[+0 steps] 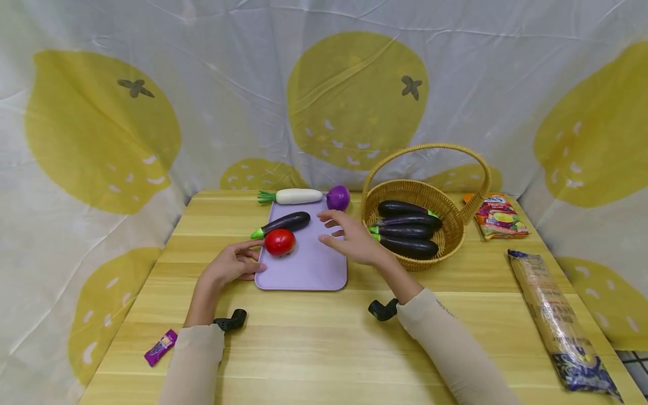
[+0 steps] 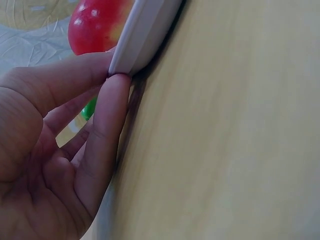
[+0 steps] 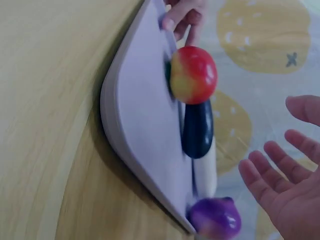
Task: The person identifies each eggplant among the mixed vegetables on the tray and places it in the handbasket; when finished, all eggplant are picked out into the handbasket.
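Observation:
A lavender tray (image 1: pixel 314 273) lies on the table, and my left hand (image 1: pixel 235 263) pinches its left rim between thumb and fingers. On the tray are a red round fruit with a yellow patch (image 1: pixel 280 242) and a dark eggplant (image 1: pixel 287 224) just behind it, its green stem end over the left rim. At the tray's back edge are a white radish (image 1: pixel 298 196) with green leaves and a purple onion (image 1: pixel 338 198). My right hand (image 1: pixel 351 239) hovers over the tray's right side with spread fingers, holding nothing, as the right wrist view also shows.
Right of the tray stands a wicker basket (image 1: pixel 458 244) with a tall handle, holding several eggplants (image 1: pixel 407 246). Farther right lie a red snack bag (image 1: pixel 498 216) and a long clear package (image 1: pixel 559 326). A small purple packet (image 1: pixel 161 347) is at front left.

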Motion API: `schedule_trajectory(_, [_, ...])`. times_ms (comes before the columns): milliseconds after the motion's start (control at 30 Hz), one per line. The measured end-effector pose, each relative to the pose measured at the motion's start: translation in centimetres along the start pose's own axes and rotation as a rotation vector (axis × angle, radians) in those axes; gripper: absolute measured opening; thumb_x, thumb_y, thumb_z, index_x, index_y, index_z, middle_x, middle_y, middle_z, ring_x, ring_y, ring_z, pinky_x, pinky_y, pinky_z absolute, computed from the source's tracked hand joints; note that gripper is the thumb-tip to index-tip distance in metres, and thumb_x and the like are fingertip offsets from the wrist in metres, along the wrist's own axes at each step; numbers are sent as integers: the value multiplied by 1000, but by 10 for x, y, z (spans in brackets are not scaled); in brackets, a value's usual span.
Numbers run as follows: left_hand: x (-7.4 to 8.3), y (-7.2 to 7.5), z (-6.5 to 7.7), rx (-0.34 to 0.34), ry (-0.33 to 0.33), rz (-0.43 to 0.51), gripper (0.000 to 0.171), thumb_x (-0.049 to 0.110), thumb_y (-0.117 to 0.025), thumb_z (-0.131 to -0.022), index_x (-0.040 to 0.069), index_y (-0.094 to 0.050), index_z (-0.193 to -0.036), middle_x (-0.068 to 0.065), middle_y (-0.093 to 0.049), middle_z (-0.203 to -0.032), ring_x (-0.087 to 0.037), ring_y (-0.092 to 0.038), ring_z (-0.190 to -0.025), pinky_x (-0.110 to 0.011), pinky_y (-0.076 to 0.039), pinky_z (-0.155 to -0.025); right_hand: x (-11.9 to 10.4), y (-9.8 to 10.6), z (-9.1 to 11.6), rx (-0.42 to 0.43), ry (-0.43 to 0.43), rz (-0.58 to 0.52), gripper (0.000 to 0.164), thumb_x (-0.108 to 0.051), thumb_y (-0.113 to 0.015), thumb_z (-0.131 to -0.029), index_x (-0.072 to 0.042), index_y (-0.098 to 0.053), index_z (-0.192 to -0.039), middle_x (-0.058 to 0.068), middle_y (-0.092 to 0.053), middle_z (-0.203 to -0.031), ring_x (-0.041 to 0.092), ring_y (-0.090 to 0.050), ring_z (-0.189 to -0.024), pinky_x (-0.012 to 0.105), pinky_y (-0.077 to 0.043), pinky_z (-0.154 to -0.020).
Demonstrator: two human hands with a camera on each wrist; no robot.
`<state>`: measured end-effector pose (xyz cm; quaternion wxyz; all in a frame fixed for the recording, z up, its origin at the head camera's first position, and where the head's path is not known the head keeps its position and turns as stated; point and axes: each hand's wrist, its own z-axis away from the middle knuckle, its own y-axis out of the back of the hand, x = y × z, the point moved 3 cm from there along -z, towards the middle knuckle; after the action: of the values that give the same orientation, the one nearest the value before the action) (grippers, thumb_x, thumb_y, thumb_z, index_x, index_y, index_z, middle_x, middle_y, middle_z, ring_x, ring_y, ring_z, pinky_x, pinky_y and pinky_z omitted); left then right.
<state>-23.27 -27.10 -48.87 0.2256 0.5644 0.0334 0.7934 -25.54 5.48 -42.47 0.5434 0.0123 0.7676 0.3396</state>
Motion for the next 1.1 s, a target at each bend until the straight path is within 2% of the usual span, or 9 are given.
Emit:
schedule_trajectory(233, [-2, -1, -1, 3, -16, -4, 72, 9, -83, -87, 13, -51, -151, -15, -57, -117, -16, -64, -84, -30, -64, -73, 13, -17, -23, -3, -57, 22, 51, -22, -67, -100, -12, -53, -148, 7, -52, -151, 33, -47, -142, 48, -46, -115])
schedule_trajectory(400, [-2, -2, -1, 7, -23, 15, 71, 8, -83, -86, 12, -53, -150, -14, -57, -114, -14, -65, -84, -30, -64, -73, 18, -25, -37, 14, -66, 45, 51, -20, -69, -98, -10, -54, -146, 9, -53, -152, 31, -47, -144, 53, -42, -118])
schedule_trajectory(633, [1, 0, 0, 14, -16, 10, 71, 10, -83, -87, 14, -52, -151, -15, -57, -117, -15, -64, -85, -30, -64, -74, 26, -35, -51, 20, -85, 110, 53, -23, -70, -98, -15, -54, -147, 6, -53, -153, 25, -45, -146, 43, -37, -122])
schedule_trajectory(800, [1, 1, -1, 8, -21, 6, 72, 11, -83, -87, 14, -51, -152, -16, -57, -119, -16, -64, -85, -30, -64, -74, 28, -38, -59, 16, -86, 133, 59, -29, -70, -98, -18, -50, -152, 5, -49, -157, 24, -41, -149, 42, -31, -126])
schedule_trajectory(1100, [1, 1, -1, 2, -17, 0, 72, 11, -83, -88, 14, -50, -152, -15, -57, -119, -15, -63, -85, -31, -64, -74, 34, -46, -69, 3, -104, 150, 59, -27, -70, -98, -16, -48, -153, 8, -47, -158, 26, -40, -148, 43, -31, -125])
